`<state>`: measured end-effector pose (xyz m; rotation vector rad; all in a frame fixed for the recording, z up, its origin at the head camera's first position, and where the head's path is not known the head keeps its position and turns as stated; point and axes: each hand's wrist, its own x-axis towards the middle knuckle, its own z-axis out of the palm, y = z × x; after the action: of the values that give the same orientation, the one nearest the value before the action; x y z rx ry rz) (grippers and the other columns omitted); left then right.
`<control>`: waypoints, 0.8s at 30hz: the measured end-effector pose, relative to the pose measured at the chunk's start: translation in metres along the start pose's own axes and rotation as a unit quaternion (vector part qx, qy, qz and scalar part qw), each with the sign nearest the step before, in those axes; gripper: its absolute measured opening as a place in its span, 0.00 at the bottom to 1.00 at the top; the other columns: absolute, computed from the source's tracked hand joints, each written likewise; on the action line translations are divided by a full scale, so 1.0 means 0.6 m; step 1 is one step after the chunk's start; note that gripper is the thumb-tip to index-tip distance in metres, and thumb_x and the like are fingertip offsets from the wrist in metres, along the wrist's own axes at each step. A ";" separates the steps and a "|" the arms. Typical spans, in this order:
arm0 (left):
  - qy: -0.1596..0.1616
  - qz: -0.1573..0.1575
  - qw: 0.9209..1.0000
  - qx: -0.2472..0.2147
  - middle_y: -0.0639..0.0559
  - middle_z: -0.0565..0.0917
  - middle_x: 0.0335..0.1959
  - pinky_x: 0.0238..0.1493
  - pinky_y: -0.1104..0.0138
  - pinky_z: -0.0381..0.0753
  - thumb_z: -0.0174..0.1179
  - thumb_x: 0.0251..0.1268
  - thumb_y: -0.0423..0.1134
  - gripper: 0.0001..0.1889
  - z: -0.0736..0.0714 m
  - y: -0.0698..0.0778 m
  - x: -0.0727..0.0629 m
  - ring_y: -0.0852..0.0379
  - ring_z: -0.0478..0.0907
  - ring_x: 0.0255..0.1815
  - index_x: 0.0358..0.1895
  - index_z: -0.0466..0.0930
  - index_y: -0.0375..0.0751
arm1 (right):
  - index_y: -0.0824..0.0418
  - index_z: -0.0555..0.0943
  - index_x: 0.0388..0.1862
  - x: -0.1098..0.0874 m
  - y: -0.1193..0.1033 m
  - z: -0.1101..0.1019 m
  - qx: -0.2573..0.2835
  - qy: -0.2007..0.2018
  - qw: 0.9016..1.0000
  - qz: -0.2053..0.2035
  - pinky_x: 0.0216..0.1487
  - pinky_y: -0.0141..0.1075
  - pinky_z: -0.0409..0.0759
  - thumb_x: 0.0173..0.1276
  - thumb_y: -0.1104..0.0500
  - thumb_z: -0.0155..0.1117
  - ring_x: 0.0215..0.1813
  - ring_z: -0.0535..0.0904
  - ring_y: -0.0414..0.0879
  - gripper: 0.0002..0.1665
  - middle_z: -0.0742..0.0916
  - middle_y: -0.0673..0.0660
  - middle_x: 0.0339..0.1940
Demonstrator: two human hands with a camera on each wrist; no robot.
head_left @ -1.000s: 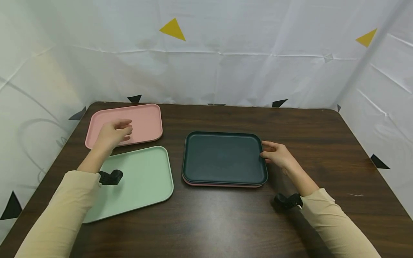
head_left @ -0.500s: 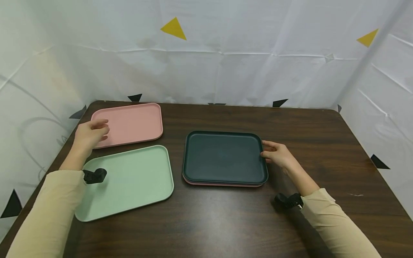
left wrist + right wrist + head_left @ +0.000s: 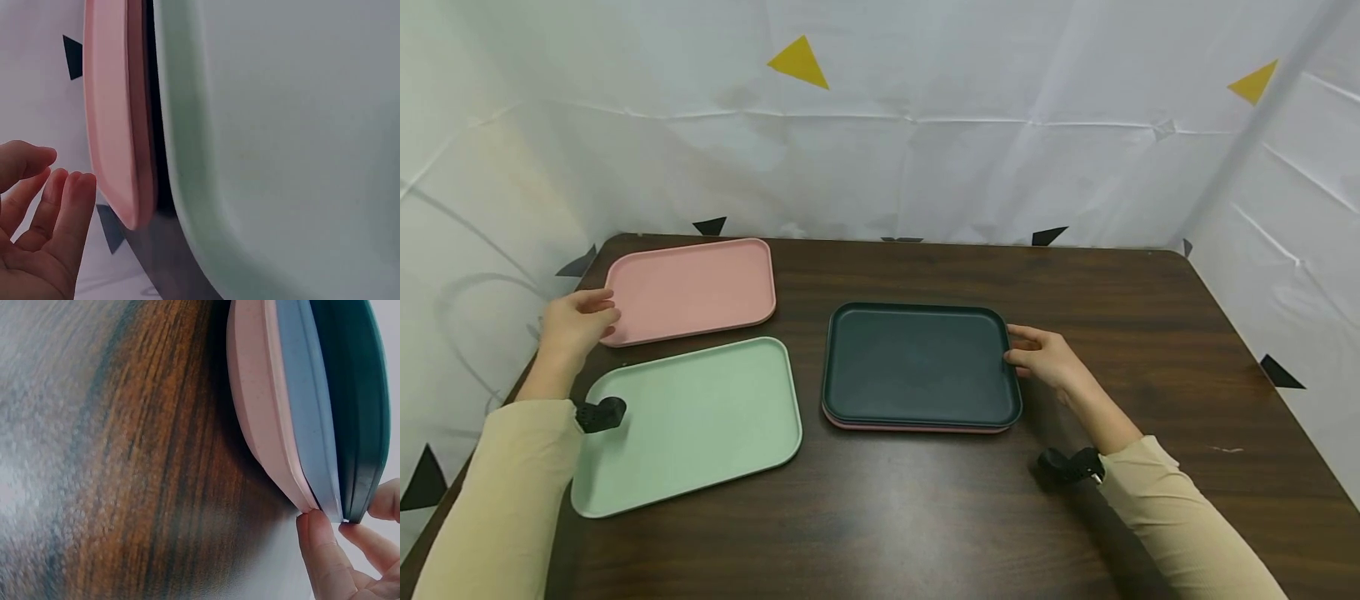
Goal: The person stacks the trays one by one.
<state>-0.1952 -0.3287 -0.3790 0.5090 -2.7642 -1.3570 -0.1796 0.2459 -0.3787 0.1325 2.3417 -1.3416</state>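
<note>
My left hand [image 3: 572,327] is at the left end of a pink tray [image 3: 692,287]; in the left wrist view its fingers [image 3: 81,203] are loosely bent, with nothing between them and the thumb. Whether a fingertip touches the rim I cannot tell. Below lies a larger mint-green tray [image 3: 700,425], under my left wrist. At mid-table is a stack topped by a dark green tray [image 3: 921,367]. My right hand [image 3: 1048,360] pinches its right edge, thumb at the top rim and fingers against the side. A blue-grey tray [image 3: 306,394] and a pink tray [image 3: 256,394] show beneath.
Everything lies on a dark wood-grain table [image 3: 895,517]. White sheeting [image 3: 917,175] with yellow and black triangles stands behind it and along both sides. The table's back edge runs close behind the far pink tray.
My left hand has moved left, from over the middle of the pink tray to its left end. My right hand stays at the stack, and the trays have not visibly moved.
</note>
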 end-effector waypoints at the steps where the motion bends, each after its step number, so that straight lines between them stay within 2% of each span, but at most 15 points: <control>1: 0.003 -0.004 1.000 -0.001 0.58 0.74 0.38 0.29 0.86 0.78 0.49 0.70 0.36 0.27 -0.001 -0.003 0.000 0.82 0.71 0.23 0.69 0.62 0.27 | 0.63 0.48 0.77 -0.001 0.000 0.000 0.001 -0.001 1.000 -0.001 0.68 0.52 0.73 0.75 0.61 0.50 0.69 0.65 0.67 0.37 0.63 0.76 0.71; 2: 0.006 -0.006 1.000 -0.004 0.62 0.73 0.35 0.29 0.86 0.78 0.50 0.70 0.35 0.26 -0.003 -0.006 0.000 0.81 0.71 0.23 0.68 0.62 0.27 | 0.63 0.48 0.77 -0.001 0.000 0.000 0.002 -0.002 1.000 -0.001 0.68 0.52 0.73 0.75 0.61 0.50 0.69 0.65 0.67 0.37 0.63 0.75 0.71; 5: 0.015 -0.017 1.000 -0.002 0.52 0.79 0.38 0.27 0.86 0.76 0.51 0.68 0.34 0.27 -0.006 -0.014 -0.001 0.82 0.70 0.21 0.68 0.61 0.25 | 0.63 0.49 0.77 -0.002 0.000 0.000 0.005 -0.001 1.000 -0.001 0.68 0.52 0.73 0.75 0.61 0.49 0.69 0.65 0.66 0.37 0.64 0.75 0.71; 7: 0.025 -0.026 0.999 0.002 0.40 0.79 0.47 0.25 0.87 0.74 0.52 0.67 0.33 0.28 -0.008 -0.020 0.000 0.83 0.68 0.20 0.68 0.60 0.24 | 0.63 0.49 0.77 -0.001 0.000 0.001 0.005 0.001 1.000 0.000 0.68 0.52 0.73 0.75 0.61 0.50 0.69 0.65 0.66 0.37 0.64 0.75 0.71; 9: 0.033 -0.037 0.999 0.011 0.28 0.70 0.60 0.24 0.89 0.71 0.52 0.67 0.33 0.29 -0.010 -0.025 0.000 0.85 0.66 0.19 0.68 0.60 0.24 | 0.63 0.49 0.77 -0.001 0.001 0.001 0.006 0.001 1.000 -0.001 0.68 0.52 0.73 0.75 0.61 0.50 0.69 0.66 0.66 0.37 0.64 0.75 0.71; 10: 0.037 -0.041 0.998 0.011 0.28 0.69 0.61 0.24 0.89 0.70 0.53 0.67 0.34 0.29 -0.011 -0.029 0.001 0.86 0.65 0.19 0.68 0.60 0.24 | 0.63 0.49 0.77 -0.001 0.001 0.001 0.006 0.001 1.000 -0.001 0.68 0.52 0.73 0.75 0.61 0.50 0.69 0.66 0.66 0.37 0.64 0.75 0.71; 13: 0.046 -0.052 0.997 0.019 0.35 0.74 0.55 0.25 0.89 0.69 0.54 0.66 0.34 0.29 -0.014 -0.036 0.002 0.86 0.62 0.22 0.68 0.61 0.26 | 0.63 0.48 0.77 -0.001 0.003 0.001 0.006 -0.001 1.000 -0.005 0.68 0.52 0.73 0.75 0.60 0.49 0.69 0.66 0.66 0.37 0.64 0.76 0.71; 15: 0.051 -0.056 0.997 0.018 0.47 0.78 0.45 0.26 0.89 0.68 0.55 0.65 0.35 0.30 -0.016 -0.039 0.002 0.86 0.61 0.23 0.68 0.62 0.26 | 0.63 0.48 0.77 -0.001 0.003 0.001 0.005 -0.001 1.000 -0.006 0.68 0.52 0.73 0.75 0.60 0.49 0.69 0.66 0.66 0.37 0.64 0.76 0.71; 16: 0.054 -0.059 0.997 0.019 0.54 0.78 0.40 0.26 0.89 0.68 0.56 0.64 0.35 0.30 -0.017 -0.041 0.002 0.85 0.61 0.23 0.68 0.62 0.27 | 0.63 0.48 0.77 -0.001 0.003 0.001 0.005 0.000 1.000 -0.006 0.68 0.52 0.73 0.75 0.60 0.49 0.69 0.66 0.66 0.37 0.64 0.76 0.71; 18: 0.058 -0.068 0.996 0.014 0.62 0.74 0.36 0.26 0.89 0.68 0.57 0.63 0.36 0.31 -0.019 -0.045 0.003 0.85 0.61 0.23 0.68 0.62 0.28 | 0.63 0.49 0.77 -0.001 0.003 0.001 0.003 0.001 1.000 -0.006 0.68 0.52 0.73 0.75 0.60 0.49 0.69 0.66 0.66 0.37 0.64 0.75 0.70; 20: 0.060 -0.081 0.995 -0.001 0.64 0.72 0.35 0.25 0.89 0.69 0.57 0.63 0.36 0.32 -0.020 -0.048 0.005 0.84 0.62 0.23 0.69 0.61 0.28 | 0.64 0.49 0.77 -0.002 0.003 0.001 0.002 0.003 1.000 -0.007 0.68 0.51 0.73 0.75 0.60 0.50 0.69 0.66 0.66 0.37 0.65 0.75 0.70; 24: 0.056 -0.110 0.991 -0.046 0.61 0.71 0.38 0.24 0.88 0.73 0.57 0.63 0.35 0.34 -0.020 -0.052 0.011 0.83 0.64 0.22 0.71 0.58 0.29 | 0.64 0.50 0.77 -0.002 0.004 0.002 0.002 0.005 1.000 -0.010 0.67 0.50 0.74 0.74 0.60 0.50 0.69 0.67 0.65 0.37 0.65 0.75 0.70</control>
<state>-0.1905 -0.3576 -0.3964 0.8792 -2.6036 -1.4391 -0.1778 0.2463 -0.3805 0.1180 2.3555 -1.3572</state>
